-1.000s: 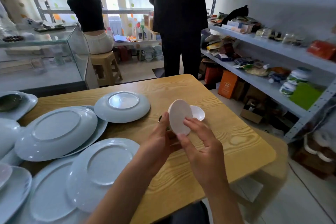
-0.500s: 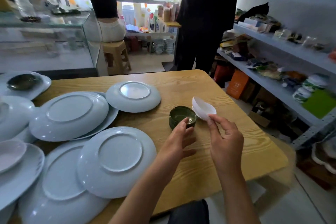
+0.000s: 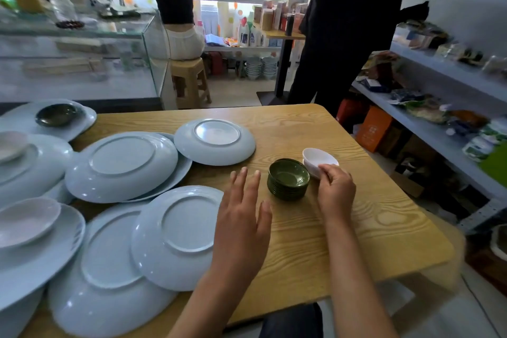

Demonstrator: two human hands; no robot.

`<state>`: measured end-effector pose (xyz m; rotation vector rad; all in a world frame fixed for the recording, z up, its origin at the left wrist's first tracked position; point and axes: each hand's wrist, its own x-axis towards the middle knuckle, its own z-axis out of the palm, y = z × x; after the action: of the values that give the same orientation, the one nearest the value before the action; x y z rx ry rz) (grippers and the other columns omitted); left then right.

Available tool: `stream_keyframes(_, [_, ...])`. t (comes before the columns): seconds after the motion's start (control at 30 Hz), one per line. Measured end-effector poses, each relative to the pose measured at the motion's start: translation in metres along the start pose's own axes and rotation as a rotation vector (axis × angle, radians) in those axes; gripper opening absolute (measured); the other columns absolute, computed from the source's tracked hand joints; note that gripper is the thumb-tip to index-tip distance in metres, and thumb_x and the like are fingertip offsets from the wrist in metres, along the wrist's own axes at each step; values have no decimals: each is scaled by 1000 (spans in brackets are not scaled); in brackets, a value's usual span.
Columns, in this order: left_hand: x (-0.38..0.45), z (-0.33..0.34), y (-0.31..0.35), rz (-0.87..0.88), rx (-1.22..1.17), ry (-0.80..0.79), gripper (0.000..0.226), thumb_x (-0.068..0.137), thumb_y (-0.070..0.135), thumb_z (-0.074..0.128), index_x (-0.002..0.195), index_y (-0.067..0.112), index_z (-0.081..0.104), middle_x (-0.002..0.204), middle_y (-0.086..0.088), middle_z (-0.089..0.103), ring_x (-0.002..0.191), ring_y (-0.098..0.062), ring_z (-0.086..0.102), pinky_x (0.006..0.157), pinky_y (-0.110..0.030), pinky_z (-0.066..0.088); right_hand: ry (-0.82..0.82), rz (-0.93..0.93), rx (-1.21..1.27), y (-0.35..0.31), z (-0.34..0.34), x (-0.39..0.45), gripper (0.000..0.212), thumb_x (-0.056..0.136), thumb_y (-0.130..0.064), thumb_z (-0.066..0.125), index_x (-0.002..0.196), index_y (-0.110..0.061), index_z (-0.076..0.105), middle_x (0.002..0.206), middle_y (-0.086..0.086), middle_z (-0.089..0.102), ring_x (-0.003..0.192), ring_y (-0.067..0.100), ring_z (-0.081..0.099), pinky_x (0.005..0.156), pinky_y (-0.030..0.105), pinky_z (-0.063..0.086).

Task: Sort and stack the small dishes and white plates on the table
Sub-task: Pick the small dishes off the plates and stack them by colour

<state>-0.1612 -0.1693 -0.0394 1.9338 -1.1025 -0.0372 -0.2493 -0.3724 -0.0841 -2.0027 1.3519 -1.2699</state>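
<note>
Presently a small white dish (image 3: 318, 160) is pinched at its near rim by the curled fingers of the right hand (image 3: 336, 189), tilted, low over the wooden table (image 3: 370, 228). Just left of that hand a stack of green dishes (image 3: 288, 179) is set. Further left, the left hand (image 3: 241, 225) is held flat with fingers spread, gripping nothing, partly over an upturned white plate (image 3: 175, 236); more upturned plates are overlapped beyond it.
</note>
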Motion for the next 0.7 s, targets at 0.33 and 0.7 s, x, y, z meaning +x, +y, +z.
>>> stream_keyframes(0.33, [-3,-37,-16,-19,79,35,57,95,31,47,149,29,30,160,8,12,147,-5,-4,118,-30,9,39,-16,-2,-2,-7,-20,37,85,10,55,116,-5,68,117,13,67,115,29,58,101,42,46])
stream_keyframes(0.7, [-36,-123,-49,-212,11,158,56,95,30,54,146,34,33,156,15,22,143,-3,17,113,-22,17,59,-3,446,-159,-5,-129,35,88,1,58,113,-23,67,115,-8,63,111,3,55,92,15,43])
